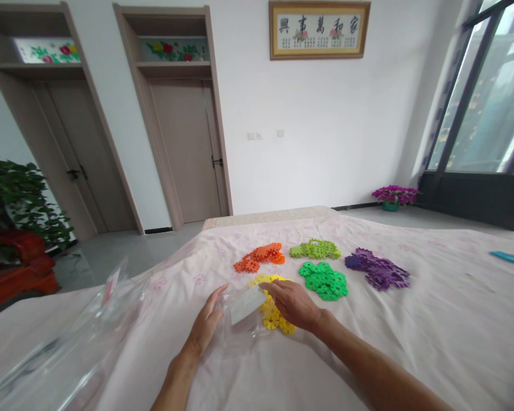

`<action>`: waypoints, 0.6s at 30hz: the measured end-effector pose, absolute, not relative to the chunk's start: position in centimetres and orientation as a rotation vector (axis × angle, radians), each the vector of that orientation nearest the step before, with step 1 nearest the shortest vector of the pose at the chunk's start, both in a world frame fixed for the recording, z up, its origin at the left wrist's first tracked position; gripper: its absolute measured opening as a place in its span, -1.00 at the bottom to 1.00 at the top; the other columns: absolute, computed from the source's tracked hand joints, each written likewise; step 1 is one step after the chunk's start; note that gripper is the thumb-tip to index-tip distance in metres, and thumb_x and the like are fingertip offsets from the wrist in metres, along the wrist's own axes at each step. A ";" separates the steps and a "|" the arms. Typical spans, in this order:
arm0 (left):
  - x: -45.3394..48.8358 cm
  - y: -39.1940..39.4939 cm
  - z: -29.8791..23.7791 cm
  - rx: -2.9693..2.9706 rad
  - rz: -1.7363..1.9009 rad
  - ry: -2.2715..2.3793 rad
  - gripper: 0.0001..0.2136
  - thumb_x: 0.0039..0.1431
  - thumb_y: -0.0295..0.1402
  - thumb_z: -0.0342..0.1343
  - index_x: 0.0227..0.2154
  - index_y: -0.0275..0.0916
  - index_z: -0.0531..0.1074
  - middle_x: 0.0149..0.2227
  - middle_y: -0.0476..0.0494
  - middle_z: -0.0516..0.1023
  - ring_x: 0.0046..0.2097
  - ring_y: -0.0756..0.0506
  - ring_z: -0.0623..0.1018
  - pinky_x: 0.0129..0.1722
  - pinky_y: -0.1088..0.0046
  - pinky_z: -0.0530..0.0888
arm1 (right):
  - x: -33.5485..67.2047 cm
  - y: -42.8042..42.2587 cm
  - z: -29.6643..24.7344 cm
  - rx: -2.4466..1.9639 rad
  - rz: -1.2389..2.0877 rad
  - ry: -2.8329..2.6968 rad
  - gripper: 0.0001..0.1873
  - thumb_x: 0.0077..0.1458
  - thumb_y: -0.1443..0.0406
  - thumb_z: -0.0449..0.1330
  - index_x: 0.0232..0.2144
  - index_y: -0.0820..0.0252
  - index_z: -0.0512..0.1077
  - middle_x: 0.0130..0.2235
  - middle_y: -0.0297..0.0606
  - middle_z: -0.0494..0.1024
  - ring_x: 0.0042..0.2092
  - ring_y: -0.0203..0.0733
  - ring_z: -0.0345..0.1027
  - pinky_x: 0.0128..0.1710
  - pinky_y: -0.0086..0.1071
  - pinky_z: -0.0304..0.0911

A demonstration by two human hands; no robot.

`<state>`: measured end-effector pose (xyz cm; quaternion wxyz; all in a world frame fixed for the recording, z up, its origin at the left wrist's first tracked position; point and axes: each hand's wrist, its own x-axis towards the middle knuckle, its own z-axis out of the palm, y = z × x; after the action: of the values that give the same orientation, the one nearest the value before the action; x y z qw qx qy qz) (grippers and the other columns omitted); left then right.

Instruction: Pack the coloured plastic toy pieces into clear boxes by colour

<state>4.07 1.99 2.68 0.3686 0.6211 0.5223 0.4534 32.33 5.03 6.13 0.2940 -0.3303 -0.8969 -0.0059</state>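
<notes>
2 bare hands reached over a pale pink cloth [402, 319] patterned with faint flowers, working at a clear plastic package [240, 341] that lay between them near the front. A white card [247, 304] showed at the package, tilted, its upper right corner meeting the other hand's fingers. The left hand [208, 322] stood at the package's left side, loosely open, fingers extended and the thumb apart from them. The right hand [295, 302] came in from the right, fingertips at the card's corner; whether they pinched it cannot be told. Partly behind the package and beneath the right hand lay yellow pieces [273, 319], flat and notched like small flowers. 4 more heaps of similar pieces spread beyond: orange pieces [261, 257] farther back and slightly left, light green pieces [321, 249] to the right of the orange, bright green pieces [324, 282] just in front of the light green, and purple pieces [379, 269] farthest right. Crumpled clear plastic [81, 337] covered the cloth at the left. Past the cloth stood a white wall with 2 brown doors [186, 148], a framed sign [320, 29] and a pot of magenta flowers [394, 195].
</notes>
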 end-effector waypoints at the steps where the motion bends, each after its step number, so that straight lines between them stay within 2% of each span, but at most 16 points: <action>1: 4.1 2.0 2.7 1.593 1.163 1.347 -0.41 0.03 -0.44 -0.07 0.20 -0.20 0.27 0.29 -0.10 0.26 0.34 -0.16 0.15 0.34 0.22 0.04 | 32.1 5.2 5.8 -0.883 0.022 -2.350 -0.58 0.24 0.38 -0.07 0.08 0.08 0.37 -0.22 -0.19 0.57 -0.20 -0.19 0.43 -0.16 -0.36 0.30; 5: 4.0 2.3 2.3 1.590 1.169 1.337 -0.42 0.04 -0.44 -0.08 0.19 -0.17 0.26 0.28 -0.08 0.26 0.33 -0.15 0.17 0.33 0.22 0.06 | 32.3 6.5 3.9 -0.932 0.206 -2.070 -0.69 0.28 0.28 -0.04 -0.03 0.06 0.42 -0.14 -0.21 0.56 -0.13 -0.19 0.44 -0.10 -0.34 0.32; 8: 3.8 2.5 1.9 1.579 1.184 1.321 -0.42 0.03 -0.46 -0.09 0.18 -0.15 0.26 0.29 -0.08 0.25 0.32 -0.16 0.20 0.31 0.20 0.11 | 33.4 7.9 3.0 -0.999 0.247 -1.816 -0.69 0.26 0.23 -0.01 -0.04 0.07 0.43 -0.07 -0.19 0.55 -0.07 -0.15 0.43 -0.04 -0.28 0.32; 14: 3.7 2.7 1.4 1.599 1.224 1.351 -0.44 0.02 -0.46 -0.06 0.16 -0.18 0.28 0.28 -0.14 0.26 0.30 -0.18 0.23 0.30 0.18 0.12 | 36.0 10.6 1.8 -1.247 0.200 -1.508 -0.49 0.22 0.17 -0.01 0.18 0.17 0.29 0.02 -0.10 0.52 -0.06 -0.06 0.44 -0.06 -0.17 0.34; 18: 3.7 3.0 1.1 1.607 1.274 1.371 -0.49 0.11 -0.40 -0.06 0.17 -0.19 0.28 0.28 -0.17 0.26 0.31 -0.18 0.22 0.30 0.19 0.12 | 37.1 11.5 0.5 -1.432 0.094 -1.603 -0.41 0.18 0.25 -0.01 0.26 0.17 0.17 0.10 -0.10 0.46 0.02 -0.05 0.40 0.03 -0.14 0.28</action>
<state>3.71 2.96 1.14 0.3310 0.6147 0.5245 0.4874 37.06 11.47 0.51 0.4750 -0.5858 -0.6555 0.0385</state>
